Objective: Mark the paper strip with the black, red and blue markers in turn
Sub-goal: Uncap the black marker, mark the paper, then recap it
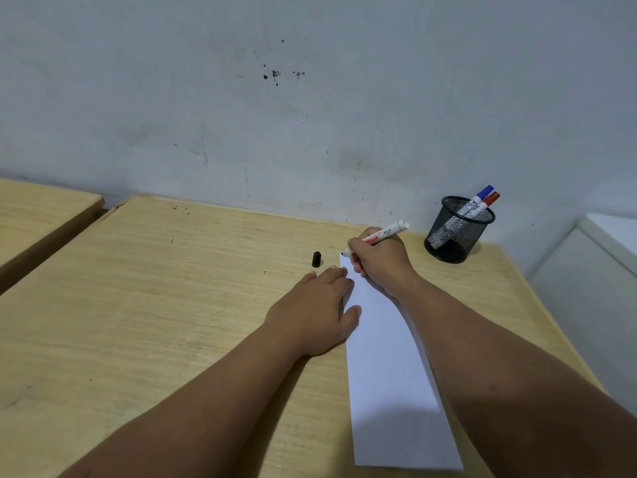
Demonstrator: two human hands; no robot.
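A long white paper strip lies on the wooden desk, running from the near edge toward the far right. My right hand grips the uncapped black marker, whose black tip touches the strip's far left corner. My left hand lies flat, fingers together, pressing the strip's left edge. The marker's black cap stands on the desk just left of the strip's far end. The red marker and the blue marker stand capped in a black mesh cup.
The mesh cup stands at the desk's far right corner by the grey wall. A second wooden desk adjoins on the left across a narrow gap. A white surface sits to the right.
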